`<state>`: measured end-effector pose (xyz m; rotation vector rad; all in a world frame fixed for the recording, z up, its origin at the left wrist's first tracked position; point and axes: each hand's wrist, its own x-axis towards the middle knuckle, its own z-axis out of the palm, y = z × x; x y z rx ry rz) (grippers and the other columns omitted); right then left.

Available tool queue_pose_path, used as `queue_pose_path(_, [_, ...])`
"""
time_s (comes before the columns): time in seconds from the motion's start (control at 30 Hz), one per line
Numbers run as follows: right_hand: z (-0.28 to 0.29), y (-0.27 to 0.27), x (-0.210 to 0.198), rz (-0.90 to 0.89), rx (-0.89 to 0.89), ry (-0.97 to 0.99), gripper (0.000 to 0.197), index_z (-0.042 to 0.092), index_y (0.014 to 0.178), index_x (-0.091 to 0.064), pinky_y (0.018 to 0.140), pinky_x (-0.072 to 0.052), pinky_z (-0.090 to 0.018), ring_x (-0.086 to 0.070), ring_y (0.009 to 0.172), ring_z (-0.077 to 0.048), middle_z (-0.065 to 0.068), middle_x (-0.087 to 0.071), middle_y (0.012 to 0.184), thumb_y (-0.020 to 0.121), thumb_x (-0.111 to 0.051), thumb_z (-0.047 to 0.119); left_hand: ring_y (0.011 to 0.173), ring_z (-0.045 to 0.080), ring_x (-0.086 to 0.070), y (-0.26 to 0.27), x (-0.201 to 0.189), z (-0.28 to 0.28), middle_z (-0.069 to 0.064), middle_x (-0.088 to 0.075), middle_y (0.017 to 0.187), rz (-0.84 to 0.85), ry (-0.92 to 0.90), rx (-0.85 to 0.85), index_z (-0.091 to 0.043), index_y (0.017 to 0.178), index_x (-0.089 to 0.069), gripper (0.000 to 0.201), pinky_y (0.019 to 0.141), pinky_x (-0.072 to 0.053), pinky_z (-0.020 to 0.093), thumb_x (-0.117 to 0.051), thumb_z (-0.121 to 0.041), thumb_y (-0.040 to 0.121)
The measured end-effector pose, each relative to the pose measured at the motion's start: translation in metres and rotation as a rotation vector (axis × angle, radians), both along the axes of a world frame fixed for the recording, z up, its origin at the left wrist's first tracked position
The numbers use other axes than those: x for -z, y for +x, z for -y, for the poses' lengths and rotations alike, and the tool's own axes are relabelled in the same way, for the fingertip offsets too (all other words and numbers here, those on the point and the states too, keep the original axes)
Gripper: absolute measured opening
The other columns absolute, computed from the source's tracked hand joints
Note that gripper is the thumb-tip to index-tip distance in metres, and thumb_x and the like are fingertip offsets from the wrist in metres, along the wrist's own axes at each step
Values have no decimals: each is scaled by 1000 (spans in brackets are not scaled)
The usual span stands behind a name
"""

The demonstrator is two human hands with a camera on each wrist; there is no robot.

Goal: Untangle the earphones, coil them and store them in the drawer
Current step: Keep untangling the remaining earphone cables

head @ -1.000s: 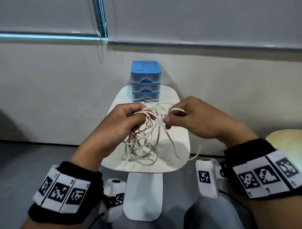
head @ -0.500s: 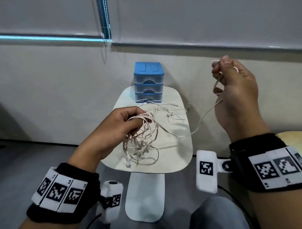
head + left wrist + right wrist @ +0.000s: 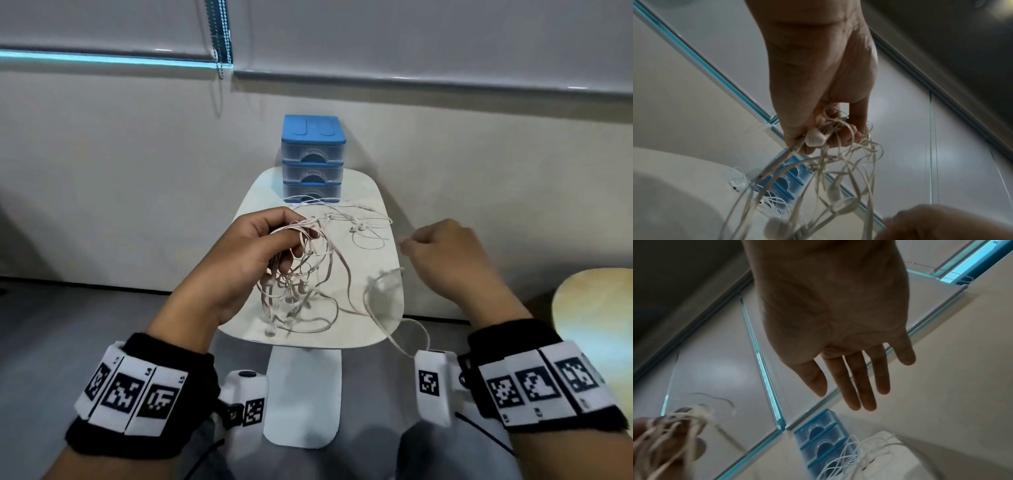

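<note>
White table (image 3: 383, 329) sits mid-frame, blue drawer unit (image 3: 312, 154) at its far edge. Left hand (image 3: 253, 253) left of centre grips the pinkish tangled earphones (image 3: 301, 284) dangling over the table; right hand (image 3: 445, 253), centre right, hangs relaxed, holding nothing. Second white earphones (image 3: 356, 226) lie below the drawers.

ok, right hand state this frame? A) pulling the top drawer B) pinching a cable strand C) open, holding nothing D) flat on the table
C: in the right wrist view the right hand has its fingers straight with no cable in them; the left hand holds the pinkish earphone tangle.
</note>
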<state>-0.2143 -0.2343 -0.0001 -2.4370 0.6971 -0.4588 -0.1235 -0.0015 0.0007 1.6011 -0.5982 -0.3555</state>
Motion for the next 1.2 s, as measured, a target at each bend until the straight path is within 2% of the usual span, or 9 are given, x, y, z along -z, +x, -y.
queue_pose_path(0.1, [-18,-2,-3,101,-265,222,15,12,91,-78,77,-45,-12,-66,91,-9,5,-76,86,95,-66,19,52,10,-43,-2,2,5,-2,-57,65,1,0,5,-19,81,-69,27,45,-26,23,-54,-2,96])
queue_pose_path(0.17, [-31,-3,-2,106,-513,419,15,11,103,-78,91,-46,-14,-68,99,-4,2,-78,98,96,-64,12,53,10,-42,-2,3,8,-2,-56,65,0,-1,9,-18,85,-70,24,46,-25,24,-55,-3,96])
queue_pose_path(0.23, [-36,-1,7,136,-608,492,14,3,102,-75,91,-49,-22,-70,91,-12,-8,-78,93,98,-62,7,53,10,-43,-2,6,10,-2,-56,65,-5,-9,10,-15,91,-71,23,46,-27,24,-54,-1,95])
queue_pose_path(0.33, [-32,-1,16,237,-541,564,9,2,99,-72,81,-49,-28,-68,75,-15,-5,-73,78,97,-63,4,55,11,-45,-2,9,8,-3,-56,65,-23,-28,14,-17,113,-69,33,46,-30,23,-56,6,93])
queue_pose_path(0.43, [-25,-3,14,332,-465,582,10,10,100,-72,70,-46,-19,-68,67,-16,-7,-65,69,96,-65,5,56,15,-47,-2,10,3,4,-54,73,-60,-102,82,-20,126,-62,48,43,-33,21,-64,6,86])
queue_pose_path(0.67, [-30,-1,12,420,-480,656,10,12,102,-65,58,-42,-17,-53,58,-12,-12,-61,68,95,-67,6,64,16,-51,-1,10,7,5,-56,72,-129,-262,134,-14,109,-61,28,56,-43,20,-62,-6,82])
queue_pose_path(1.0, [-40,6,13,391,-497,638,11,13,93,-59,63,-42,-16,-61,66,-5,-19,-68,78,96,-66,6,63,10,-56,-6,11,15,-4,-66,75,-82,-185,53,-2,99,-66,9,53,-40,15,-57,-2,97])
queue_pose_path(1.1, [-39,6,11,379,-495,455,6,16,94,-66,73,-44,-17,-60,82,-7,-1,-71,94,93,-72,14,65,12,-55,-3,10,14,2,-65,80,-54,-165,5,-6,96,-68,10,53,-39,16,-58,-3,98])
queue_pose_path(1.2, [-47,5,6,365,-534,351,6,20,90,-74,70,-40,-10,-59,83,-5,8,-70,97,88,-77,16,72,24,-49,-4,10,14,9,-64,81,-18,-143,12,-11,92,-68,11,54,-38,18,-60,-7,98])
